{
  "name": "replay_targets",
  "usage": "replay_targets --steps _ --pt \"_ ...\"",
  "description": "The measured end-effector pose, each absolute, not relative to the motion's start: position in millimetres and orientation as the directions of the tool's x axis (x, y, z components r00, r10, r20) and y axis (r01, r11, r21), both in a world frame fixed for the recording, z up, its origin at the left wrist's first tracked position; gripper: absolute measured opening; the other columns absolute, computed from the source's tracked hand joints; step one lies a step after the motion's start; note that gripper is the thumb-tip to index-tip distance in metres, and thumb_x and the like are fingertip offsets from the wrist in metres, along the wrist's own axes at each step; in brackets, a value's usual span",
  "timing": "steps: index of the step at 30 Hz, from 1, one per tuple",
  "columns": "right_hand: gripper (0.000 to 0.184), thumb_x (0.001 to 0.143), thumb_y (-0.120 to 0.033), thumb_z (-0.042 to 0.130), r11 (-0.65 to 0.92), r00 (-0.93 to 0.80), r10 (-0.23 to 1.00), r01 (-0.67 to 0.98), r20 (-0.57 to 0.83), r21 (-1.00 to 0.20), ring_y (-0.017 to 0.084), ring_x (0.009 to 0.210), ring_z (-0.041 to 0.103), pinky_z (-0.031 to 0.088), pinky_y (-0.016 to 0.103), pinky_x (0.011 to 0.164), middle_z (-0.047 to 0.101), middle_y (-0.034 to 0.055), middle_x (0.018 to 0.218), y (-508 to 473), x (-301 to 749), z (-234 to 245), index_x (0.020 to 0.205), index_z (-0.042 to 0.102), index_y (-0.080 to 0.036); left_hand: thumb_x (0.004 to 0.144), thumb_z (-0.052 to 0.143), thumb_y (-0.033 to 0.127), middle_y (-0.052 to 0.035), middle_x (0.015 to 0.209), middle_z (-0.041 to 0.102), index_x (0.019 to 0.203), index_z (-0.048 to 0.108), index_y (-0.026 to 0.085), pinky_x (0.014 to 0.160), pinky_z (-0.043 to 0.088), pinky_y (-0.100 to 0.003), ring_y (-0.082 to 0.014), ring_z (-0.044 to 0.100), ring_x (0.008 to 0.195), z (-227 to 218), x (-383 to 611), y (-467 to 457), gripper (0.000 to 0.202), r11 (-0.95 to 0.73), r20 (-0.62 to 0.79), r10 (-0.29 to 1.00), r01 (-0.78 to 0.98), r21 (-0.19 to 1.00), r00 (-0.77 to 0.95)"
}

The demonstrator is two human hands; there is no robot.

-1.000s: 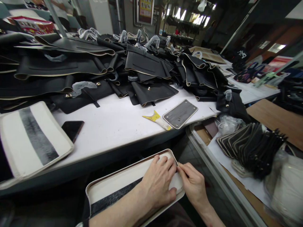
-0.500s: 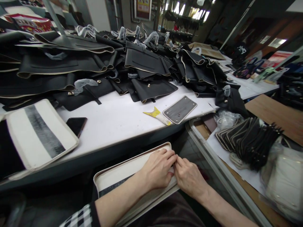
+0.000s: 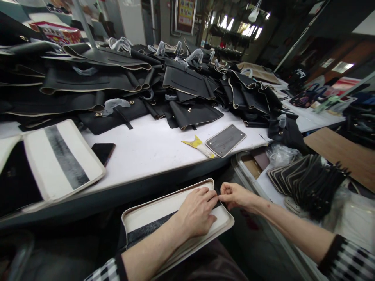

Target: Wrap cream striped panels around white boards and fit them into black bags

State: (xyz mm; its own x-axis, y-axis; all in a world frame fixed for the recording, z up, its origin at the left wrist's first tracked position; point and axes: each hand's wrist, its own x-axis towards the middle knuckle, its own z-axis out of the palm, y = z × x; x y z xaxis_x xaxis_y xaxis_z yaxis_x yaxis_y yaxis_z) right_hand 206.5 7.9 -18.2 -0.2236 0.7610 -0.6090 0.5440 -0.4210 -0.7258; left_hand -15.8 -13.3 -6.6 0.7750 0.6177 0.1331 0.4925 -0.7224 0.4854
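Observation:
A cream bag piece [image 3: 152,203] with a raised rim and a dark stripe rests tilted over my lap, below the table edge. My left hand [image 3: 197,210] presses down on its right part, fingers bent toward the right end and thumb lying on the cream surface. Just off that end, my right hand [image 3: 234,195] is closed in a pinch close to my left fingertips. Whatever sits between its fingers is too small to make out. On the table at left lies another cream piece [image 3: 38,152] with a dark stripe, partly covering a phone [image 3: 103,153].
Black bag bodies [image 3: 187,80] with wrapped handles are heaped along the white table [image 3: 146,148]. Near the front edge lie a grey panel [image 3: 225,140] and a yellow-and-white scrap [image 3: 197,145]. At right, stacked dark panels [image 3: 304,183] and plastic-wrapped pieces [image 3: 357,222] stand beside brown board [image 3: 345,152].
My right hand has drawn slightly right and up, off the bag piece, uncovering its right corner. My left hand stays on the piece. The view has shifted a little.

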Motion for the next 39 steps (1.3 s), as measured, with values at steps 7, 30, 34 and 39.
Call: replay_targets --steps 7,30,34,39 --pt "0.045 0.064 -0.044 0.082 -0.569 -0.285 0.553 0.558 -0.783 -0.604 0.014 0.064 0.058 0.055 0.028 0.053 0.054 -0.0034 0.068 29 207 -12 0.078 0.048 -0.018 0.086 0.053 0.020 -0.0046 0.124 0.061 0.113 0.060 0.018 0.099 0.046 -0.033 -0.0208 0.055 0.111 10 -40 -14 0.028 -0.566 0.051 0.698 0.507 0.650 0.714" --pt "0.033 0.083 -0.049 0.062 -0.140 -0.115 0.941 0.725 -0.318 -0.675 0.014 0.065 0.047 0.043 0.027 0.058 0.047 -0.0032 0.069 -10 194 -35 0.082 0.044 -0.021 0.098 0.041 0.028 -0.0056 0.130 0.052 0.134 0.047 0.027 0.093 0.042 -0.046 -0.0261 0.049 0.114 -5 -97 -91 0.037 -0.327 0.008 0.937 0.868 0.374 0.350" --pt "0.024 0.090 -0.036 0.060 0.460 -0.375 0.887 0.761 0.268 -0.458 0.022 0.100 0.054 0.044 0.038 0.088 0.059 0.0061 0.106 -29 168 -24 0.110 0.055 -0.023 0.098 0.044 0.034 -0.0041 0.131 0.051 0.134 0.045 0.030 0.093 0.041 -0.045 -0.0251 0.048 0.115 -2 -99 -96 0.036 -0.314 0.015 0.943 0.873 0.373 0.332" --pt "0.016 0.094 -0.020 0.051 0.675 -0.687 0.721 0.668 0.088 -0.315 0.024 0.099 0.054 0.044 0.040 0.086 0.059 0.0063 0.109 -41 133 -12 0.108 0.057 -0.023 0.096 0.046 0.027 -0.0061 0.112 0.056 0.111 0.056 0.023 0.082 0.045 -0.042 -0.0247 0.053 0.099 6 -84 -85 0.018 -0.323 -0.015 0.941 0.909 0.262 0.339"
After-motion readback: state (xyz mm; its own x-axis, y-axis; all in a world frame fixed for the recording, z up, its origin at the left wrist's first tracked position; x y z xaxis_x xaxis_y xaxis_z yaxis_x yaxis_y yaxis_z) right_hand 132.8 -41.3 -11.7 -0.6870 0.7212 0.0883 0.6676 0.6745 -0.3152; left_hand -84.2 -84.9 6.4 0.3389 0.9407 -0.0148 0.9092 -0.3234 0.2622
